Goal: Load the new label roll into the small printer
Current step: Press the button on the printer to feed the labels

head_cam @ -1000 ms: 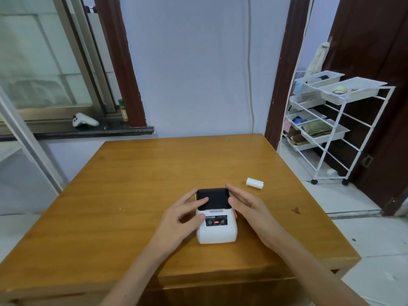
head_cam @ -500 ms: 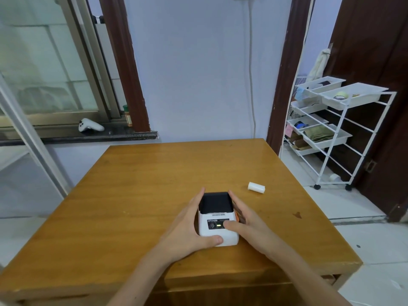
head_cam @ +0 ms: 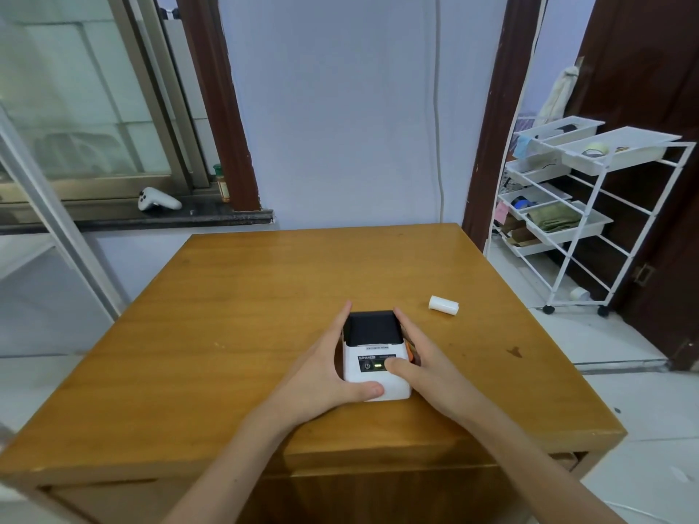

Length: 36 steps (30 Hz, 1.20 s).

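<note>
Both hands are clasping the small printer (head_cam: 376,357) near the front edge of the wooden table (head_cam: 234,296), much as half a second ago. The left hand (head_cam: 321,376) is lying along its left side, fingers together, thumb across the front. The right hand (head_cam: 427,366) is flanking the right side, thumb apparently pressing beside the green light. The label roll (head_cam: 443,306) is lying untouched, well apart to the right.
</note>
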Each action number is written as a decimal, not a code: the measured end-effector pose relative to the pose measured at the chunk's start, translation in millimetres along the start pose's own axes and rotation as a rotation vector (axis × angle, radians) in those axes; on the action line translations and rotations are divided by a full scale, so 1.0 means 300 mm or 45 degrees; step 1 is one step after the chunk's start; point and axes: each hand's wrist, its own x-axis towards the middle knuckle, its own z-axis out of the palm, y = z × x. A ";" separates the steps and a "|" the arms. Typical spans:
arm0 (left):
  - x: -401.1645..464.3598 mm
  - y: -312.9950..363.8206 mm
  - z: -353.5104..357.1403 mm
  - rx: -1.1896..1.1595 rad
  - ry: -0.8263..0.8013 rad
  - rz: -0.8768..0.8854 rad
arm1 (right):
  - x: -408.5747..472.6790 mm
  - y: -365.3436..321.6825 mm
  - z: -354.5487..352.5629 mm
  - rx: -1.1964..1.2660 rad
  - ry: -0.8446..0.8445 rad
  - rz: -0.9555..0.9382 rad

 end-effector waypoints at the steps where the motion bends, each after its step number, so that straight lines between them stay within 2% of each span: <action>1: 0.002 0.000 -0.001 -0.015 -0.005 0.001 | -0.002 0.001 0.004 -0.006 0.020 -0.013; 12: 0.010 -0.020 0.003 -0.140 -0.051 0.039 | -0.008 0.002 0.003 -0.073 0.121 -0.032; 20: 0.024 -0.031 0.002 -0.262 -0.038 0.089 | 0.008 0.013 -0.002 0.002 0.140 -0.043; 36: 0.022 -0.038 0.002 -0.201 -0.053 0.067 | 0.023 0.032 -0.006 0.086 0.199 -0.037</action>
